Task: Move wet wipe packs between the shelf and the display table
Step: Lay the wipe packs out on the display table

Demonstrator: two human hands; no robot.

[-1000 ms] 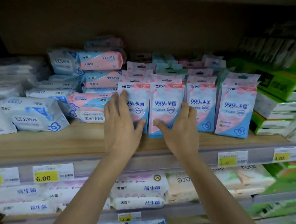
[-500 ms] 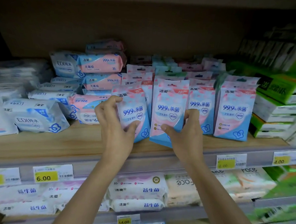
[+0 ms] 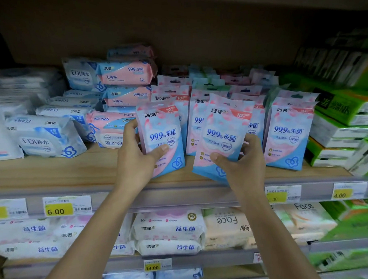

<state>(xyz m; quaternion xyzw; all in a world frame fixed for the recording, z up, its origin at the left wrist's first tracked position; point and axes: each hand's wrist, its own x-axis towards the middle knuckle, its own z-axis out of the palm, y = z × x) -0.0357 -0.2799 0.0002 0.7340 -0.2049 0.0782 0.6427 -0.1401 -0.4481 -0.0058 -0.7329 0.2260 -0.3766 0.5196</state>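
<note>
A: What is held in the left hand (image 3: 135, 160)?
B: A pink-and-blue wipe pack (image 3: 161, 136) is gripped by it. The thumb is laid across the front and the fingers are curled round the left edge. The pack's top is tilted to the left. Its lower corner is seen close over the wooden shelf (image 3: 70, 171), but whether the board is touched cannot be told.

A: And the right hand (image 3: 243, 163)?
B: A second pack (image 3: 222, 130) of the same kind is pinched by it, with the thumb on the front and the fingers wrapped round the right edge. Its top is tilted slightly to the right, and its lower end is held near the front lip of the shelf.

A: How are the two placed against the rest?
B: They are held side by side, apart from each other, in front of a row of standing packs (image 3: 289, 132) lined up further back on the same shelf.

A: What is found to the left?
B: Flat pink packs (image 3: 127, 72) are stacked just left of the row, and white-and-blue packs (image 3: 46, 138) are laid nearer the left end.

A: And to the right?
B: Green packets (image 3: 342, 109) are piled at the right end.

A: What is shown below?
B: A yellow price tag (image 3: 58, 209) marked 6.00 is fixed to the front rail, and white packs (image 3: 169, 230) are stacked on the level beneath.
</note>
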